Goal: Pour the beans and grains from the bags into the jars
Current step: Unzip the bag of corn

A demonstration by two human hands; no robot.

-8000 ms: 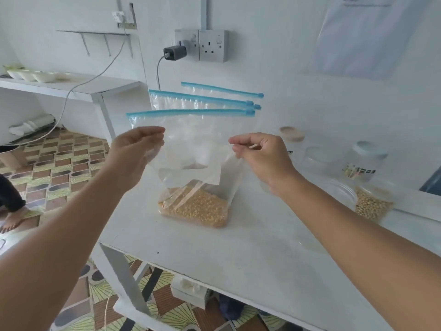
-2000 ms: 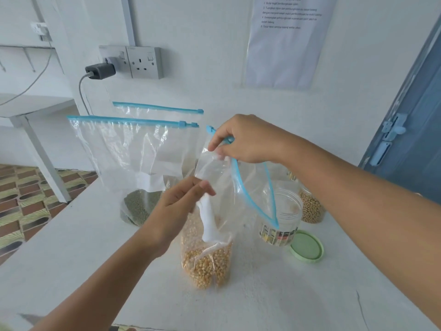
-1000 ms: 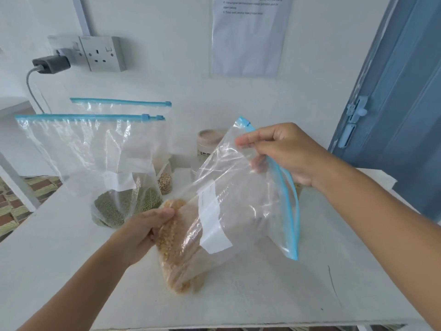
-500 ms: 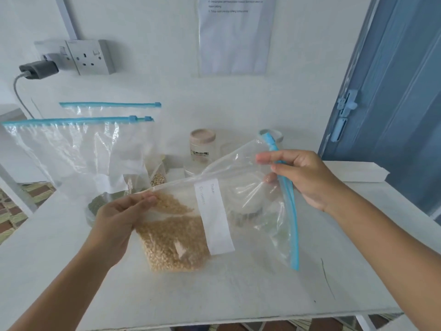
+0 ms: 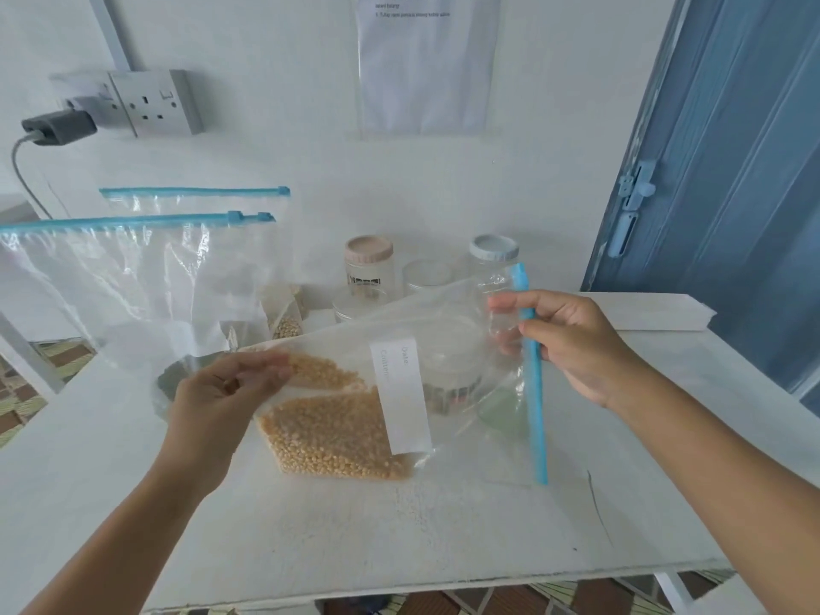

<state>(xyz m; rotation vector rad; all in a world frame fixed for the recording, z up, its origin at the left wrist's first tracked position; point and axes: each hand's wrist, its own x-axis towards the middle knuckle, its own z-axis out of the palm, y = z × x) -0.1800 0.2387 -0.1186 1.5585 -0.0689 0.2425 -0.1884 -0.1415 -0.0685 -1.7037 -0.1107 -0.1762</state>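
Clear plastic is what I have in both hands: 1 zip-lock bag of yellow grains (image 5: 337, 430) held sideways over the white table (image 5: 443, 534), its grains heaped at the closed end by my left hand (image 5: 222, 392), its blue zipper strip (image 5: 532, 383) running up and down at my right hand (image 5: 572, 344). My left fingers are curled and pinch the bag's closed end; my right thumb and fingers are curled around the zipper strip, pinching it. A white label strip (image 5: 401, 392) on the bag reads "Date" and a word starting "Conten", the rest too faint to read. I count 3 bags in all: 2 more clear bags with blue zippers stand upright at the left, the nearer bag (image 5: 133, 281) holding dark green beans at its base, the farther bag (image 5: 195, 199) behind it against the wall. I count 5 jars: a pink-lidded jar (image 5: 369, 268), a pale-blue-lidded jar (image 5: 494, 259), 2 clear ones without lids between and before them (image 5: 427, 277) (image 5: 359, 304), and 1 open clear jar (image 5: 448, 375) seen blurred through my bag, with a round green lid (image 5: 503, 410) just beside it. A grey double wall socket (image 5: 155, 104) carries 1 black plug (image 5: 57, 126); a printed paper sheet (image 5: 426, 59) hangs above, its text too small to read; a blue door (image 5: 732, 170) stands at the right.
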